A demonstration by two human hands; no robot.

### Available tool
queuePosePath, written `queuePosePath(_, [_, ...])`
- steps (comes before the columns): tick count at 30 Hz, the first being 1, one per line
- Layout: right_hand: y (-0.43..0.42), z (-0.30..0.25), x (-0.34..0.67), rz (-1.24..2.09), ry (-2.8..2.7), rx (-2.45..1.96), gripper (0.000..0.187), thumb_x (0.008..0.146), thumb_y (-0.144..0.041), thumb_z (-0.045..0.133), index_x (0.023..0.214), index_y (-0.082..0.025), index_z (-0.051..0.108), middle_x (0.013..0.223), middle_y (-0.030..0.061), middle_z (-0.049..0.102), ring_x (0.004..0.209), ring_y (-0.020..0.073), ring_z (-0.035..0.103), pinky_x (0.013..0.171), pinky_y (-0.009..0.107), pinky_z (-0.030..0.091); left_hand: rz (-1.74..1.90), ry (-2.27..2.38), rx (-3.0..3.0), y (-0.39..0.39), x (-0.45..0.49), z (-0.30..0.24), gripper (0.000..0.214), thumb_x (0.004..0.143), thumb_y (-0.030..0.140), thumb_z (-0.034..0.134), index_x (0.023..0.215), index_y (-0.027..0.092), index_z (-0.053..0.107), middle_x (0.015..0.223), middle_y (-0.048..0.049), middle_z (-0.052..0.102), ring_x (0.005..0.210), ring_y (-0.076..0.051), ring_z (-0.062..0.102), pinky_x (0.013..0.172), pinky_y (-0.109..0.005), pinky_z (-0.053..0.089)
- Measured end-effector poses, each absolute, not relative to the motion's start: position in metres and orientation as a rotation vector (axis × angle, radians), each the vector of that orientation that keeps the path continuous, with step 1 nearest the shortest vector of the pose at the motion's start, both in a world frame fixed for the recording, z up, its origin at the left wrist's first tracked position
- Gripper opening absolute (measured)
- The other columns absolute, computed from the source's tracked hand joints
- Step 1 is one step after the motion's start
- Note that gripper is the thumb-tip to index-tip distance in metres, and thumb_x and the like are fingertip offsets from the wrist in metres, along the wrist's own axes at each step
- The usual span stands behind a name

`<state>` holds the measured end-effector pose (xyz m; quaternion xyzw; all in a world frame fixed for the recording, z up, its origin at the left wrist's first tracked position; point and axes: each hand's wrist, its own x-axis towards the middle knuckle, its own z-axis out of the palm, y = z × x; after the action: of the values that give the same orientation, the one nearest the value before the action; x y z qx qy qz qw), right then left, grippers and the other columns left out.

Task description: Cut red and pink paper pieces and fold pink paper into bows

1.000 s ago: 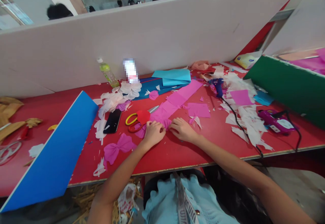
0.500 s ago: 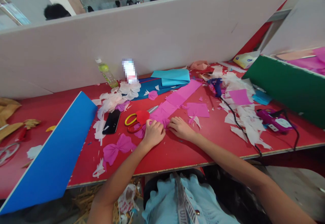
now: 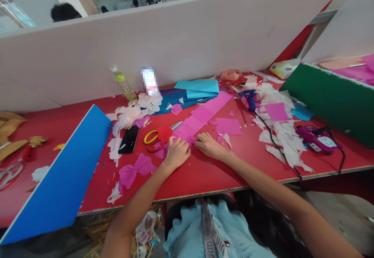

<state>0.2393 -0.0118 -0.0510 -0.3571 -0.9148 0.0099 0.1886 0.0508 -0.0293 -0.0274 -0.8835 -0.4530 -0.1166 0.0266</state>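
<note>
At the middle of the red table my left hand is closed, its curled fingers on a small piece of pink crepe paper. My right hand pinches the same piece from the other side; its fingertips are partly hidden. Just left of my hands lie scissors with red and yellow handles, partly under a red round piece. A pink crepe-paper bow shape rests nearer the front edge. Behind my hands a long pink paper strip runs back to the right, beside a loose pink sheet.
A blue divider stands left, a green one right. A black phone, white petal-like paper and a bottle are left. A purple glue gun with a black cord, white scraps and a magenta device are right.
Almost nothing differs. My hands stay on the pink paper, with only slight finger movement, and the view has shifted very slightly.
</note>
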Motion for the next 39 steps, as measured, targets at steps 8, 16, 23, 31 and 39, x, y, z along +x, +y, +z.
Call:
queuePosePath(8, [-0.018, -0.045, 0.250, -0.104, -2.656, -0.868, 0.023, 0.088, -0.020, 0.043, 0.082, -0.017, 0.065, 0.080, 0.0067, 0.052, 0.078, 0.0177, 0.039, 0.075, 0.032, 0.029, -0.365, -1.384, -2.728, -0.028, 0.050, -0.029, 0.016, 0.081, 0.024, 0.046, 0.073, 0.018, 0.059, 0.077, -0.0059, 0.063, 0.082, -0.020, 0.050, 0.087, -0.043, 0.027])
queuePosePath(16, [-0.023, -0.045, 0.263, -0.126, -2.662, -0.829, 0.030, 0.089, -0.033, 0.041, 0.103, -0.020, 0.065, 0.081, 0.0073, 0.055, 0.076, 0.0177, 0.043, 0.077, 0.035, 0.030, -0.354, -1.378, -2.728, -0.028, 0.050, -0.029, 0.016, 0.082, 0.023, 0.045, 0.073, 0.018, 0.058, 0.077, -0.0059, 0.063, 0.083, -0.020, 0.050, 0.089, -0.043, 0.026])
queuePosePath(23, [-0.023, -0.043, 0.259, -0.082, -2.646, -0.871, 0.033, 0.088, -0.038, 0.042, 0.105, -0.021, 0.064, 0.084, 0.0077, 0.055, 0.078, 0.0180, 0.044, 0.081, 0.037, 0.029, -0.331, -1.373, -2.759, -0.029, 0.050, -0.028, 0.016, 0.082, 0.022, 0.044, 0.076, 0.018, 0.058, 0.079, -0.0069, 0.062, 0.085, -0.021, 0.049, 0.088, -0.042, 0.026])
queuePosePath(31, [-0.015, -0.045, 0.277, -0.160, -2.608, -1.055, 0.035, 0.089, -0.038, 0.039, 0.103, -0.019, 0.065, 0.078, 0.0077, 0.054, 0.077, 0.0193, 0.043, 0.082, 0.038, 0.028, -0.333, -1.358, -2.759, -0.028, 0.049, -0.027, 0.018, 0.083, 0.023, 0.043, 0.074, 0.018, 0.056, 0.078, -0.0061, 0.061, 0.084, -0.020, 0.050, 0.087, -0.041, 0.027])
queuePosePath(39, [-0.027, -0.042, 0.258, -0.077, -2.669, -0.854, 0.038, 0.087, -0.042, 0.041, 0.112, -0.021, 0.060, 0.084, 0.0081, 0.056, 0.078, 0.0186, 0.043, 0.080, 0.038, 0.027, -0.316, -1.374, -2.745, -0.029, 0.050, -0.028, 0.016, 0.083, 0.023, 0.043, 0.076, 0.018, 0.058, 0.079, -0.0068, 0.061, 0.086, -0.021, 0.050, 0.089, -0.042, 0.026])
